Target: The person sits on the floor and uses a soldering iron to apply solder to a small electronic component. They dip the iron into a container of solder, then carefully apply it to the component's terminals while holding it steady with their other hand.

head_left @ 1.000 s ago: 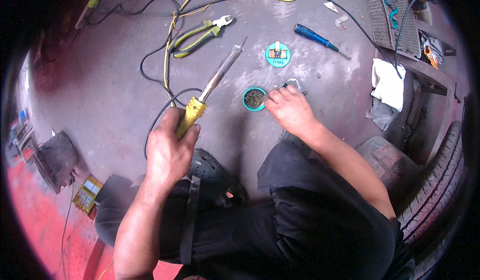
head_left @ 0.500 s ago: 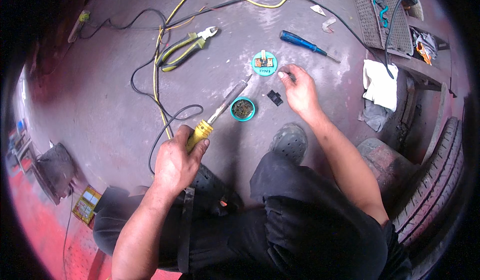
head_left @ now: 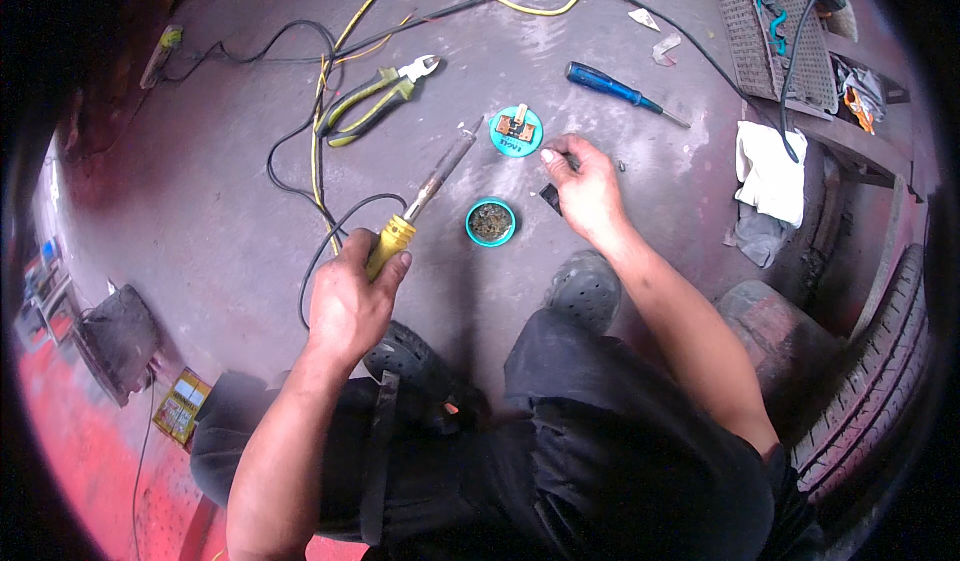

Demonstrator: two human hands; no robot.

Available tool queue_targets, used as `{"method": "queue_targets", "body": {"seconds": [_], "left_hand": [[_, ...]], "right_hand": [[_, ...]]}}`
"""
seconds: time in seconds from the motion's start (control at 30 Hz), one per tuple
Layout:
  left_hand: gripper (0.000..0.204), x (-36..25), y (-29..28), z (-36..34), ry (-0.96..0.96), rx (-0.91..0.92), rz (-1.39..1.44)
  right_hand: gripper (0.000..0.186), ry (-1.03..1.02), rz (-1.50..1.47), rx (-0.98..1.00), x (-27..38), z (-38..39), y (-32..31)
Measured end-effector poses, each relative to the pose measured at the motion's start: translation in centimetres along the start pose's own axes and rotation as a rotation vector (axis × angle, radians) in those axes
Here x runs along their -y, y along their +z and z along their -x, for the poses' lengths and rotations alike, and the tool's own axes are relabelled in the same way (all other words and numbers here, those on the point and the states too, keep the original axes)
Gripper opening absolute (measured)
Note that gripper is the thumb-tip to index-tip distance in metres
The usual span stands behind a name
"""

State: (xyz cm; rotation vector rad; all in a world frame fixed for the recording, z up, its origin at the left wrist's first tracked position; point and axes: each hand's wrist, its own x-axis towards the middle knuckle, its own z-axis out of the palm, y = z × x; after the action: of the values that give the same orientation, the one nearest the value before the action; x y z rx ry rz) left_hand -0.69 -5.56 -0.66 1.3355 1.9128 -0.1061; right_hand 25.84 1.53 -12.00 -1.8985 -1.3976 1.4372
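The person sat low over a grey concrete floor (head_left: 200, 211) with the work spread out ahead of the knees. The left hand (head_left: 350, 301) was closed in a full fist around the yellow handle of a soldering iron (head_left: 425, 196). The iron's metal shaft slanted up and to the right, its tip close to a small turquoise lid (head_left: 516, 131) but not clearly touching it. On that lid lay a small brown circuit board (head_left: 516, 127).

The right hand (head_left: 585, 186) reached forward just right of the lid, its fingers curled and pinched together. It seemed to grip something thin and dark, too small to name. A small black part (head_left: 550, 198) lay on the floor under the palm edge. Between the two hands sat a round teal tin (head_left: 491, 222) holding a dull brownish mass, probably flux or tip cleaner.

Judging by the layout, the soldering looked barely under way. The iron was in hand and aimed at the board, the board was set in place, but the tip was not yet on it, and no join could be made out. Bringing the tip and the pinched piece together on the board seemed to be what was left.

Farther off lay green-handled cutters (head_left: 375, 101), a blue screwdriver (head_left: 620, 89), a white cloth (head_left: 770, 176) and yellow and black cables (head_left: 320, 161).
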Motion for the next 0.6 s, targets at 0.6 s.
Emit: {"method": "queue_targets", "body": {"seconds": [0.6], "left_hand": [[0.034,-0.1,2.5,-0.7,0.06,0.071,-0.013]], "right_hand": [[0.023,0.181,-0.126,0.042,-1.1,-2.0,1.7]]}}
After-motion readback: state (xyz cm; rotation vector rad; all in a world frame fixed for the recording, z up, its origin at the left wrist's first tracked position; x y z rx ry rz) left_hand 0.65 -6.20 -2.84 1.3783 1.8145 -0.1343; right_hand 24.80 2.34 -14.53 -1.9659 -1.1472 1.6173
